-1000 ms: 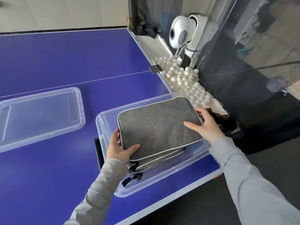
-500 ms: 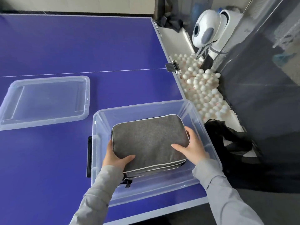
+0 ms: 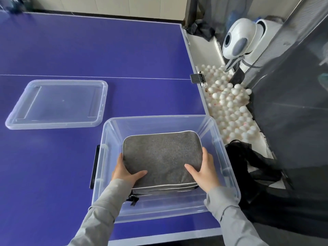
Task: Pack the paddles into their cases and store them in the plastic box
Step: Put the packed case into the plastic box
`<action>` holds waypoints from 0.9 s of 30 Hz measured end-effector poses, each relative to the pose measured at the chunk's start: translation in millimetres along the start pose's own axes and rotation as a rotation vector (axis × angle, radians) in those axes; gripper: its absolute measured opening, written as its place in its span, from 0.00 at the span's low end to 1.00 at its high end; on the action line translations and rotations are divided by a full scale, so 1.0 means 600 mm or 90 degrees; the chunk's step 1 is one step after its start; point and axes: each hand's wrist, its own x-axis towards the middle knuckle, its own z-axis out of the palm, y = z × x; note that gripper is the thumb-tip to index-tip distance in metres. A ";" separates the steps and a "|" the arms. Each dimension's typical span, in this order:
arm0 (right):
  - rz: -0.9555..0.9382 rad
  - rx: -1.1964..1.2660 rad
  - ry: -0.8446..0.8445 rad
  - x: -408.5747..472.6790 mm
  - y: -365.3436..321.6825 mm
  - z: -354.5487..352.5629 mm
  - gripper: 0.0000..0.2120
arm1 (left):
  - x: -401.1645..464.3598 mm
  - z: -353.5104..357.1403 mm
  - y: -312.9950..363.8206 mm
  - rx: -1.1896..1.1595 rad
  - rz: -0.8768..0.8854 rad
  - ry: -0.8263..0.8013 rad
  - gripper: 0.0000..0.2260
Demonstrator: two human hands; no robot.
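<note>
Here the grey case (image 3: 162, 157) lies between left hand (image 3: 126, 172) and right hand (image 3: 204, 170).

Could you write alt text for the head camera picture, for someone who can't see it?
Two hands, left and right, hold a grey case by its sides inside a clear plastic box on a blue table. The box's lid lies to the left; white balls fill a trough on the right.

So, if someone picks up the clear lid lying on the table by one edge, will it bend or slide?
The clear lid looks thin, so it would probably flex a little when lifted by one edge. Its raised rim and moulded ridges should keep it from flopping. It lies flat on the smooth blue table, so a push would likely make it slide easily, not tip.
</note>
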 end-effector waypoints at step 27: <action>-0.192 -0.094 0.110 0.020 -0.115 0.003 0.33 | -0.046 -0.112 0.085 0.255 0.272 0.117 0.34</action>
